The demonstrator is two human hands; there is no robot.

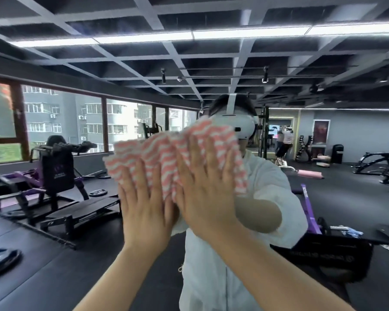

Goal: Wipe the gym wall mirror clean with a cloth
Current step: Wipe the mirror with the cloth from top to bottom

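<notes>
Both forearms raised from bottom of frame. Left hand [144, 205] flat, fingers [134, 176] straight and spread, pressing lower left part of cloth. Right hand [208, 187] likewise flat, fingers wide, pressing centre of cloth; right edge of left hand tucked just behind the right.

Cloth [166, 151], pink-and-white wavy stripes, bunched between palms and glass, at about head height on the mirror [323, 198].

Beyond, in reflection: person in pale shirt with white headset [236, 124], purple-and-black gym machine [54, 171] at left, windows [76, 122] with apartment blocks outside, gridded ceiling with strip lights.

Judged step: mid-wipe, upper-middle area of glass. Next move probably needs even palm pressure and a sideways or downward sweep, keeping cloth from slipping out under open fingers.
</notes>
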